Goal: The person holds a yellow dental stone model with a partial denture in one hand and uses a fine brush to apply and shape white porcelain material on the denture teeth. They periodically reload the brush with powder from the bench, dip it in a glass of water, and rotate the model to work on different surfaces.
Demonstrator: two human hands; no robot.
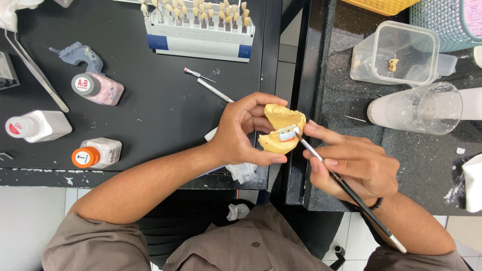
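Yellow dental cast (281, 131) half hidden by left hand (241, 131).

Lighting: bright, even, overhead and diffuse; shadows soft and short, faint beneath the left hand (246, 131) and right hand (351, 165). Glare: mild sheen on the black tabletop (165, 105), highlights on the clear plastic cup (419, 108) and container (396, 52). Sharpness: centre crisp, no motion blur; slight wide-angle bending and softness toward the frame edges.
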